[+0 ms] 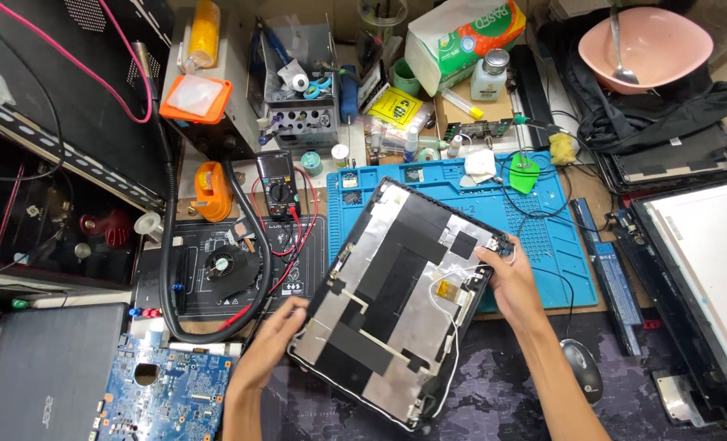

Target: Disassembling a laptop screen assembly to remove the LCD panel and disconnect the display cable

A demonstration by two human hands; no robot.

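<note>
- While both hands hold it tilted above the cluttered workbench, a laptop lid panel (396, 298) faces up with its inner side showing: silver foil, black tape strips, and thin white cables running along its right edge. It hangs over the near edge of a blue work mat (543, 237) and a dark patterned desk cover.
- Risk, as a judgement: the white cables (453, 327) look loose, so a finger or a corner of the panel could snag and pull them. A small amber patch sits among them, near the right fingers.
- Risk, as a judgement: the panel is gripped only at two opposite edges, so a slip could drop it onto the blue circuit board (167, 392) or the cooling fan (223, 263) nearby.
- The left hand (278, 339) reaches up from below, fingers curled around the panel's lower left edge.
- The right hand (506, 273) comes in from the lower right, wrist bent, fingers pinching the panel's upper right corner by the hinge.
- Further out sit a multimeter (278, 181), a black mouse (582, 367), a closed laptop at the left, and a pink bowl with a spoon at the top right.
</note>
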